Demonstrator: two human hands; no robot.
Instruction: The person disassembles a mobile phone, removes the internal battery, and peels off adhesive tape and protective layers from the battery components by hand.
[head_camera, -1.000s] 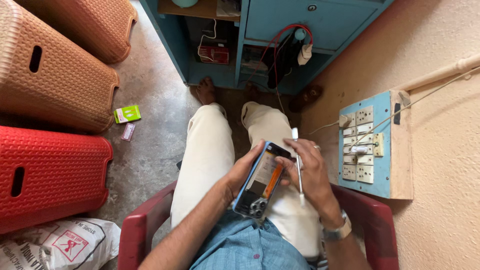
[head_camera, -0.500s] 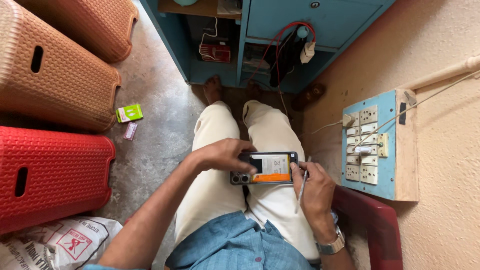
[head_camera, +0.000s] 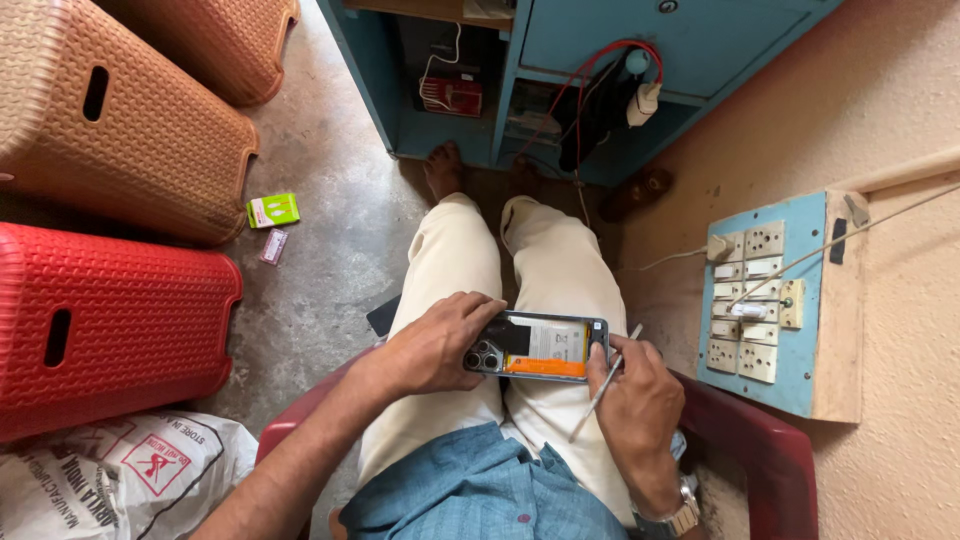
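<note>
Left hand (head_camera: 437, 345): grips the camera end of an opened smartphone (head_camera: 537, 347)
Right hand (head_camera: 635, 392): clasps the phone's other end and a thin metal tool (head_camera: 605, 383)

Glossy opened phone (head_camera: 538, 347), thin metal tool (head_camera: 605, 383), woven-textured plastic stools (head_camera: 110, 320) (matt), rough concrete floor (head_camera: 330, 250)

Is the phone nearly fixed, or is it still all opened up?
Still opened up. Done: the phone has its back cover off, so the battery and orange strip show. In hand: the left hand grips the camera end over the lap, and the right hand holds the other end plus a thin metal tool. Left: no cover is visible, so closing it remains.
</note>
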